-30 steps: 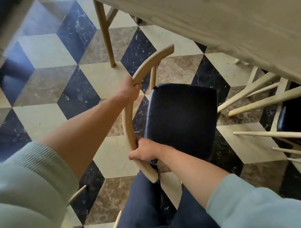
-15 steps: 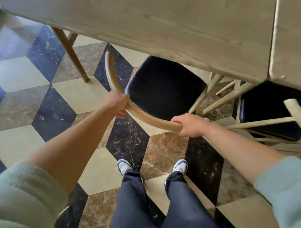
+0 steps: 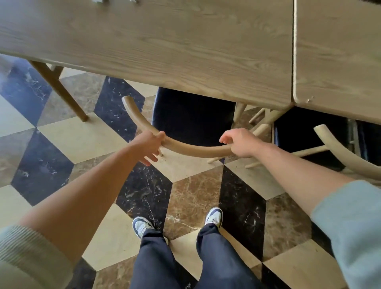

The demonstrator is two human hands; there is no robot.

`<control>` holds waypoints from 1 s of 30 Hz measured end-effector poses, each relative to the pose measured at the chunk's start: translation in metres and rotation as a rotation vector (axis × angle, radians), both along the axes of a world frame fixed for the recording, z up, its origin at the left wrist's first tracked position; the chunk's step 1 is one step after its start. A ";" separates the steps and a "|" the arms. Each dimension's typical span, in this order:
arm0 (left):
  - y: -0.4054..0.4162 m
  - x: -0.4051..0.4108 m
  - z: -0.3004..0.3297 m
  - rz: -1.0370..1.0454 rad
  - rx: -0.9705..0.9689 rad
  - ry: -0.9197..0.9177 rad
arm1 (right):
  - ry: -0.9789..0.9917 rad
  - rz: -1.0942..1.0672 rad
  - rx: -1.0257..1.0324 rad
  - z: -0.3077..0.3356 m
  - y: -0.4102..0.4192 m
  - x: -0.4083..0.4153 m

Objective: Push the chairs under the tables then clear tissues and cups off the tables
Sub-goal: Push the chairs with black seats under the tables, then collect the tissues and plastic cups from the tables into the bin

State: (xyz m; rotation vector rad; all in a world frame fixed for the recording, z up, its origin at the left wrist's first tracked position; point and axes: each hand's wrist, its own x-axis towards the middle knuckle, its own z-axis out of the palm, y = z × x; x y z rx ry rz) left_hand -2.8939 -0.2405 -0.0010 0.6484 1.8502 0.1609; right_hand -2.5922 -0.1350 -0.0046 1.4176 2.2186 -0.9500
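Note:
A wooden chair with a curved back rail (image 3: 191, 147) and a dark seat (image 3: 193, 115) stands in front of me, its seat largely under the long wooden table (image 3: 185, 51). My left hand (image 3: 149, 145) grips the rail's left part, thumb on top and fingers loosely beneath. At the rail's right end rests my right hand (image 3: 240, 142), fingers curled loosely over it. No cup or tissue shows clearly; only slivers of small objects (image 3: 97, 1) appear at the table's far edge.
A second table (image 3: 340, 51) butts against the first on the right. Under it sits another chair with a pale curved rail (image 3: 338, 148). A slanted table leg (image 3: 59, 90) stands on the left. My feet (image 3: 177, 222) are on the patterned marble floor.
The chair has turned to face the table and slid under it, most of the seat now covered. Both hands' grips look looser than before.

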 end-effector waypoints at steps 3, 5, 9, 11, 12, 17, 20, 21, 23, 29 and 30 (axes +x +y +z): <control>-0.013 -0.027 0.011 -0.037 -0.020 -0.047 | 0.125 -0.053 -0.031 0.013 -0.014 -0.060; -0.025 -0.055 0.017 -0.069 -0.023 -0.051 | 0.185 -0.077 -0.022 0.022 -0.022 -0.111; -0.075 -0.168 0.026 -0.053 -0.011 -0.007 | 0.282 -0.064 0.075 0.043 -0.046 -0.247; -0.105 -0.237 0.036 -0.004 -0.012 0.047 | 0.293 -0.036 0.090 0.052 -0.060 -0.323; -0.118 -0.269 0.041 0.031 -0.011 0.066 | 0.286 -0.007 0.091 0.057 -0.068 -0.356; -0.171 -0.422 0.077 0.237 0.102 0.163 | 0.278 0.201 0.069 0.090 -0.097 -0.511; -0.185 -0.501 0.101 0.267 0.158 0.247 | 0.298 0.304 0.076 0.112 -0.098 -0.600; -0.186 -0.534 0.110 0.286 0.172 0.268 | 0.320 0.331 0.086 0.119 -0.095 -0.637; -0.174 -0.591 0.119 0.293 0.173 0.301 | 0.360 0.341 0.108 0.124 -0.084 -0.699; -0.110 -0.767 0.142 0.250 0.234 0.364 | 0.413 0.294 0.115 0.112 -0.011 -0.890; -0.103 -0.790 0.143 0.256 0.235 0.365 | 0.413 0.294 0.109 0.108 -0.001 -0.916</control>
